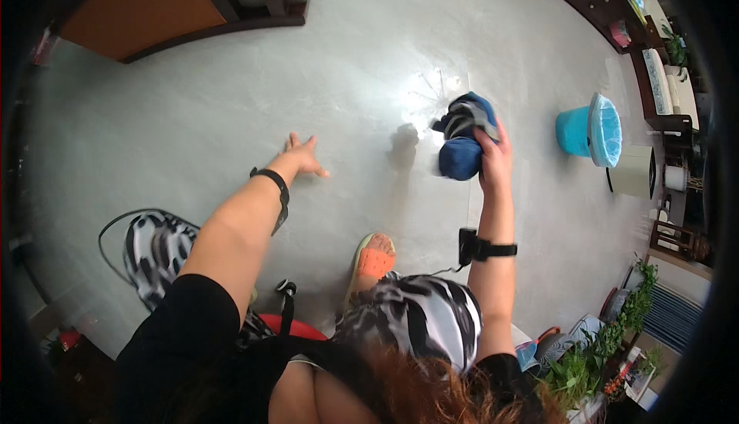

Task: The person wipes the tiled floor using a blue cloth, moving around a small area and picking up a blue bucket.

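Observation:
My right hand (495, 155) grips a bundle of blue, grey and dark cloth items (467, 118), with a rounded blue part at its lower end. It holds the bundle above the grey floor, and a shadow falls to its left. What exactly the cloth items are cannot be told. My left hand (301, 155) is stretched out over the floor with its fingers spread, holding nothing. Each wrist or forearm wears a black strap. Below the hands, my foot in an orange sandal (376, 259) rests on the floor, beside my knees in black and white patterned trousers.
A blue bucket with a clear liner (573, 131) stands at the right, next to a pale bin (632, 173). Green potted plants (568, 369) are at the lower right. A dark wood piece of furniture with an orange-brown panel (144, 11) stands at the upper left; dark cabinets line the upper right.

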Demonstrator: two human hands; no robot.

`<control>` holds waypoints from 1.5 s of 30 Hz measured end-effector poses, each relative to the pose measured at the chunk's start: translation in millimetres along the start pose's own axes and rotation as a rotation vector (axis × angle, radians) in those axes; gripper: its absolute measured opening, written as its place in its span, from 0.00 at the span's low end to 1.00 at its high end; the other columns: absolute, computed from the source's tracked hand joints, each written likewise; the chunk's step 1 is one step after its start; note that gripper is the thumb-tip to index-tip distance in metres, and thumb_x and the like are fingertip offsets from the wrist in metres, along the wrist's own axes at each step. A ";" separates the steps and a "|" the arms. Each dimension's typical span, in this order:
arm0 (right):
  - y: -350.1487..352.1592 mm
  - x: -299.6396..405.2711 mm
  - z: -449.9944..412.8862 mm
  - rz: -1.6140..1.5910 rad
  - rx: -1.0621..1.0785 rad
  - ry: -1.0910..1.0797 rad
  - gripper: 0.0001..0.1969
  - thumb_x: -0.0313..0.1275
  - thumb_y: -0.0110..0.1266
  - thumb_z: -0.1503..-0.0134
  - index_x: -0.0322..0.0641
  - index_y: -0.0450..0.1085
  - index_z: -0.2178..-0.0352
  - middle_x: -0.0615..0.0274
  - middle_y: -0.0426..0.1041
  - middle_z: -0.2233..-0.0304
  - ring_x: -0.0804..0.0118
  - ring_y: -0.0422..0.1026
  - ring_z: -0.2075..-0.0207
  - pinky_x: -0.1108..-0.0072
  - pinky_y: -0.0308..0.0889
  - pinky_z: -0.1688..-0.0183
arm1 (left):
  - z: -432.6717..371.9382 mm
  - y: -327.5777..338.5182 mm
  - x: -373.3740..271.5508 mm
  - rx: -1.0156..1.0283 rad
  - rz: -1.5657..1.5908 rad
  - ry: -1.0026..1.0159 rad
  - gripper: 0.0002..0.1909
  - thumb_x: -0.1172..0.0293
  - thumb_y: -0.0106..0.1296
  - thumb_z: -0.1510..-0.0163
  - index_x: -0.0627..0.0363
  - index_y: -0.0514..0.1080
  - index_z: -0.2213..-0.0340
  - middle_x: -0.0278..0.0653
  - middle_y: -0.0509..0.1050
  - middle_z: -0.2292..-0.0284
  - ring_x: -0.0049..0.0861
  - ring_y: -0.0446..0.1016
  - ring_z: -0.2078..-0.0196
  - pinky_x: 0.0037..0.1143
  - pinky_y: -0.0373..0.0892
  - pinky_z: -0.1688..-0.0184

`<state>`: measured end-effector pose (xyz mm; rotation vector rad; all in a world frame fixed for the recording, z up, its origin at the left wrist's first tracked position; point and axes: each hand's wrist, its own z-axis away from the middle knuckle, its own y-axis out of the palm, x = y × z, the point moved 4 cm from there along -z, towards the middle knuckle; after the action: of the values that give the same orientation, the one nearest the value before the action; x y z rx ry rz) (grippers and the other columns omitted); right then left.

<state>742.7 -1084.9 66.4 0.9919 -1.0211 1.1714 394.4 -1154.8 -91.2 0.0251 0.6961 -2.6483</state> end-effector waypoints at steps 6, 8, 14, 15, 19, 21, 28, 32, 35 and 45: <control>-52.4 -70.1 92.8 0.200 -0.340 -0.027 0.22 0.23 0.53 0.51 0.34 0.64 0.53 0.60 0.70 0.60 0.70 0.68 0.59 0.80 0.62 0.55 | -10.8 -49.5 23.0 -0.408 -0.094 0.164 0.31 0.51 0.60 0.59 0.51 0.68 0.54 0.47 0.70 0.54 0.38 0.68 0.51 0.29 0.63 0.49; -61.3 -79.3 137.7 0.153 -0.363 0.024 0.17 0.22 0.52 0.50 0.35 0.66 0.56 0.66 0.70 0.65 0.74 0.67 0.63 0.82 0.62 0.59 | 17.1 -80.4 1.7 -0.374 -0.073 0.216 0.24 0.55 0.60 0.58 0.53 0.72 0.60 0.45 0.73 0.60 0.35 0.70 0.57 0.29 0.65 0.54; -122.6 -155.9 243.2 0.093 -0.567 0.115 0.17 0.22 0.53 0.52 0.37 0.66 0.57 0.65 0.71 0.65 0.72 0.68 0.64 0.80 0.62 0.58 | 128.6 -172.6 -20.8 -0.649 0.018 0.415 0.07 0.64 0.57 0.59 0.53 0.77 0.78 0.41 0.76 0.76 0.34 0.73 0.75 0.30 0.69 0.70; -134.6 -168.4 253.3 0.054 -0.606 0.114 0.16 0.23 0.53 0.51 0.37 0.67 0.58 0.66 0.71 0.65 0.72 0.68 0.64 0.80 0.62 0.59 | 152.9 -190.3 -23.7 -0.716 -0.022 0.482 0.07 0.65 0.58 0.60 0.54 0.77 0.79 0.41 0.76 0.78 0.32 0.73 0.76 0.30 0.69 0.71; -153.4 -162.9 289.5 0.114 -0.712 0.134 0.12 0.24 0.54 0.52 0.38 0.68 0.63 0.66 0.71 0.70 0.72 0.67 0.68 0.78 0.63 0.62 | 259.4 -247.6 -18.5 -0.883 -0.025 0.556 0.07 0.67 0.60 0.65 0.57 0.77 0.81 0.41 0.76 0.80 0.27 0.73 0.78 0.26 0.70 0.72; -151.9 -164.9 298.1 0.092 -0.723 0.094 0.11 0.24 0.54 0.52 0.38 0.68 0.65 0.66 0.71 0.71 0.72 0.67 0.70 0.78 0.64 0.64 | 302.3 -276.7 0.7 -1.012 -0.102 0.632 0.07 0.69 0.60 0.65 0.58 0.76 0.80 0.41 0.76 0.80 0.27 0.73 0.78 0.26 0.69 0.72; -148.9 -162.9 302.2 0.044 -0.700 0.037 0.10 0.25 0.55 0.52 0.39 0.66 0.67 0.66 0.70 0.71 0.73 0.67 0.70 0.78 0.64 0.65 | 381.4 -297.6 42.3 -1.076 0.057 0.755 0.07 0.71 0.55 0.57 0.63 0.73 0.80 0.36 0.71 0.85 0.19 0.69 0.83 0.22 0.65 0.78; -114.1 -150.2 314.3 0.102 -0.719 0.083 0.10 0.26 0.56 0.54 0.39 0.68 0.68 0.67 0.70 0.72 0.73 0.67 0.71 0.77 0.64 0.67 | 331.7 -274.2 124.6 -0.964 0.222 0.899 0.09 0.71 0.50 0.48 0.66 0.72 0.75 0.35 0.68 0.86 0.19 0.66 0.87 0.21 0.62 0.84; -105.1 -117.3 316.1 0.145 -0.744 0.089 0.10 0.26 0.56 0.54 0.38 0.68 0.68 0.67 0.71 0.73 0.73 0.67 0.72 0.78 0.64 0.68 | 288.3 -255.0 168.5 -0.866 0.345 0.763 0.07 0.76 0.44 0.46 0.65 0.72 0.69 0.34 0.72 0.80 0.17 0.68 0.82 0.20 0.67 0.80; -99.6 -60.4 305.9 0.249 -0.720 -0.011 0.21 0.24 0.56 0.57 0.37 0.68 0.57 0.61 0.73 0.67 0.69 0.70 0.66 0.78 0.66 0.61 | 177.5 -156.7 181.3 -0.475 0.570 0.530 0.13 0.79 0.40 0.45 0.64 0.69 0.60 0.37 0.73 0.75 0.21 0.71 0.74 0.22 0.70 0.68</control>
<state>805.1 -1406.1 75.2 0.3055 -1.4618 0.8778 182.2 -1182.5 116.4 0.6981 1.2514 -1.8804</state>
